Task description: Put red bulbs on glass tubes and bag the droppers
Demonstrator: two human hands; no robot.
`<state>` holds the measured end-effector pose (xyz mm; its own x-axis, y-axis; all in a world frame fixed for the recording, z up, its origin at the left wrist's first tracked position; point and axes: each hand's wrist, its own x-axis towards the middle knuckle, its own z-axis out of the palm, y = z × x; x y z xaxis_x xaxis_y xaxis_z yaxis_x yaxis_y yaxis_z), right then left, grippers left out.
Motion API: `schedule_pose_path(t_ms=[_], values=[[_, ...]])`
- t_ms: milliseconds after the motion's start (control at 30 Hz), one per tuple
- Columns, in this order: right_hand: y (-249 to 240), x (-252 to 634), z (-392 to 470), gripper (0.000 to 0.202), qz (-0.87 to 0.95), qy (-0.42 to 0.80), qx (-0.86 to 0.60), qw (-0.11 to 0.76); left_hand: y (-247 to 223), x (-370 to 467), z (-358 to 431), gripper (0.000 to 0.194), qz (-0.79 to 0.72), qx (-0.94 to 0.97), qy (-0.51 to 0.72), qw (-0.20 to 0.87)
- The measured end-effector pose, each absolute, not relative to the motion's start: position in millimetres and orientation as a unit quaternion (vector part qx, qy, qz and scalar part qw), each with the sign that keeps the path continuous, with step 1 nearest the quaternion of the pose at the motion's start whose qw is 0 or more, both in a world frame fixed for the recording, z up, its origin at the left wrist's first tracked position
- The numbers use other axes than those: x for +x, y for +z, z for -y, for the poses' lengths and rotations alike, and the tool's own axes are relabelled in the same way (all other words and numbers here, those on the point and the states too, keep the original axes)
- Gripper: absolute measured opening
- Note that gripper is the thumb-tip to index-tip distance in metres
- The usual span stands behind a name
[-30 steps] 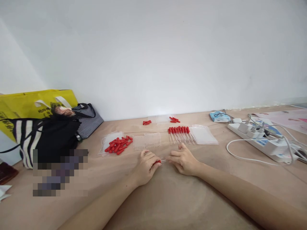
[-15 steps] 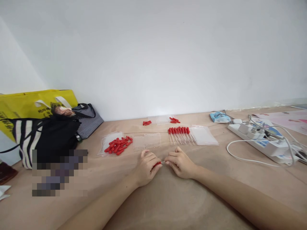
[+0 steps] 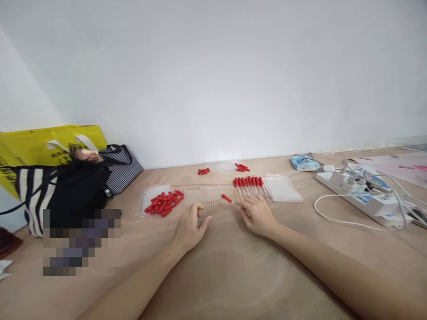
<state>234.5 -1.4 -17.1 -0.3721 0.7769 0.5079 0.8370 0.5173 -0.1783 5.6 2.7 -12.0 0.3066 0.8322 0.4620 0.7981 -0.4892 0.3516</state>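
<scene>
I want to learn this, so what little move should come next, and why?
Probably the right hand should lay its red-topped tube beside the row of matching tubes: its red top looks like theirs, they lie close by, and the left hand is open and empty.

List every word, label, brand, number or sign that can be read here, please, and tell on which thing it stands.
No text is clear enough to quote.
Yellow bag: dark characters, too small and blurred to read.
Pink printed sheet: too blurred to tell whether its marks include words.
Power strip: any marking is too small to read.
</scene>
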Motion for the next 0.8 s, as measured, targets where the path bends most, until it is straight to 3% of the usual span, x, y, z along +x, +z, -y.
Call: schedule_pose_path(t_ms=[133, 367, 700, 800], values=[[-12.2, 229.2, -22.3, 0.03, 0.733, 0.025, -0.606, 0.308, -12.4, 4.6, -5.8, 0.012, -0.523, 0.814, 0.235, 0.092], [-1.8, 195.4, -66.1, 0.031, 0.642, 0.018, -0.726, 0.246, -9.1, 6.6, -6.8, 0.013, -0.497, 0.835, 0.219, 0.09], [-9.6, 195.5, -74.3, 0.025, 0.671, 0.001, -0.719, 0.183, -9.3, 6.8, -6.6, 0.012, -0.497, 0.836, 0.216, 0.082], [-6.1, 195.9, -71.6, 0.026, 0.672, 0.008, -0.717, 0.186, -5.3, -2.5, -15.1, 0.014, -0.526, 0.821, 0.222, -0.009]])
